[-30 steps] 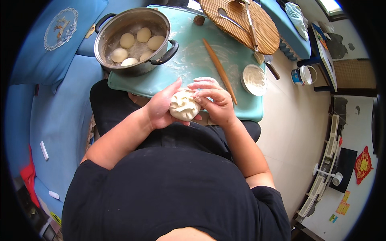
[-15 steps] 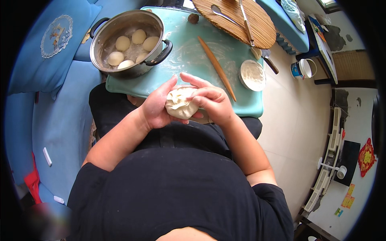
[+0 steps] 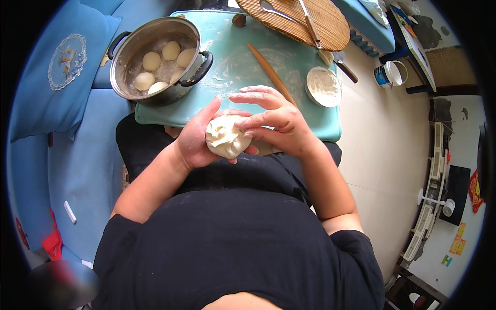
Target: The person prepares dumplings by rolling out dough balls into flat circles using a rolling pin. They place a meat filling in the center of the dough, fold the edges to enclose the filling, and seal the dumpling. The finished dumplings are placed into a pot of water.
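A home: blue sofa, cushion

No words or numbers could be read. A blue label covered part of the white bucket on the floor beyond the right edge of the table; its print was too small to make out. Farther right, on the pale wall, were yellow-orange slips, a small blue-and-green sticker near them, and a partly visible red ornament, all equally unreadable.
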Tool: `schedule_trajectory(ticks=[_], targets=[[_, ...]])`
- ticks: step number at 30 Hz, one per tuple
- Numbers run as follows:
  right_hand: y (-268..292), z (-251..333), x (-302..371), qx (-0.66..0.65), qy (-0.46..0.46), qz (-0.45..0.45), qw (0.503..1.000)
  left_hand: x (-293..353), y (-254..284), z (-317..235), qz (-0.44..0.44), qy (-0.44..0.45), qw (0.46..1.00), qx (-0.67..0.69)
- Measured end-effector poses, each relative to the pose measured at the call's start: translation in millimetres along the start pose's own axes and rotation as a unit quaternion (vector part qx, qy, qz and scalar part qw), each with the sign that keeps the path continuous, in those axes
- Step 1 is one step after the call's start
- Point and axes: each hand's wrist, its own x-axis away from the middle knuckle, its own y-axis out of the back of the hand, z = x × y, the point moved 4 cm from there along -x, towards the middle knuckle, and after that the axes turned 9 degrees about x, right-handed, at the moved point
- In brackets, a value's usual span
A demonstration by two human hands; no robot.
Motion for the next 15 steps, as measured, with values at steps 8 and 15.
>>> schedule_trajectory(ticks=[8,15], targets=[[5,10,-5,0.100,0.053,-0.051,0.992,2,-9,-1,-0.029,-0.017,0.999,-0.029],[-7,16,5,0.147,0.041,-0.117,0.981,1,-14,0,-0.001,-0.025,1.000,-0.018]])
